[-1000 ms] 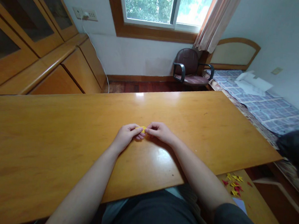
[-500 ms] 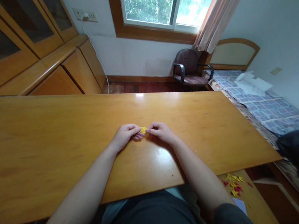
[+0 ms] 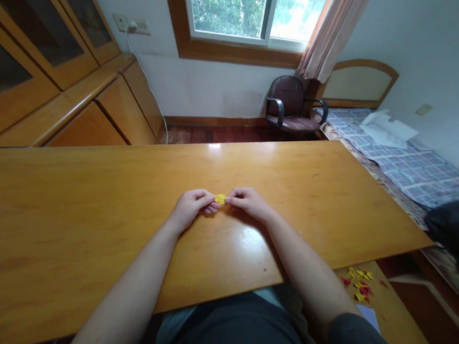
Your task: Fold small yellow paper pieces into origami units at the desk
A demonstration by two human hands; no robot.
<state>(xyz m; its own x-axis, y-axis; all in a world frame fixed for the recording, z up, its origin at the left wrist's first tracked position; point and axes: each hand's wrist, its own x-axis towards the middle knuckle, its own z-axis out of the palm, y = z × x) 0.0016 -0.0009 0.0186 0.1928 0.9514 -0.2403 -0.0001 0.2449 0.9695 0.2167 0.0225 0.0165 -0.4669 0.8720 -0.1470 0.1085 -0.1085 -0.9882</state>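
Note:
A small folded piece of yellow paper (image 3: pixel 220 198) sits between my two hands, just above the wooden table (image 3: pixel 90 197). My left hand (image 3: pixel 191 207) pinches its left end with curled fingers. My right hand (image 3: pixel 246 202) pinches its right end, knuckles up. Both hands rest near the middle of the table, close to its near edge.
A lower wooden surface at the right carries several small yellow and red folded paper pieces (image 3: pixel 358 282) and a white sheet (image 3: pixel 369 315). Beyond the table stand a dark armchair (image 3: pixel 289 105), a bed (image 3: pixel 407 161) with white papers, and wooden cabinets (image 3: pixel 60 82) on the left.
The yellow paper shows a little more between the fingertips than a second ago. Both hands stay in nearly the same place.

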